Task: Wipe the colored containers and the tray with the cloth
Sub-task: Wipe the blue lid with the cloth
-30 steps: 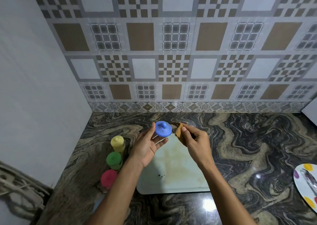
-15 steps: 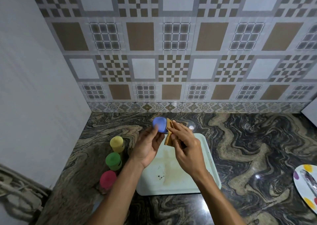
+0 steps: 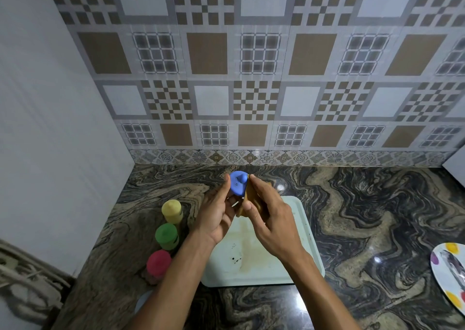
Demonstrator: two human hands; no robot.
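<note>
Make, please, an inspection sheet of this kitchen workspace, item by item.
Surface: marble countertop, dark swirls, glare spots.
Job's things: blue container held above the tray, which has brown stains; yellow container, green container and red container in a row left of the tray; cloth against the blue container.
Clutter: plate with coloured dots, right edge.
Hands: left hand grips the blue container; right hand holds the cloth.
Cables: pale cords lower left, indistinct.
Surroundings: tiled wall behind; plain wall on the left.
</note>
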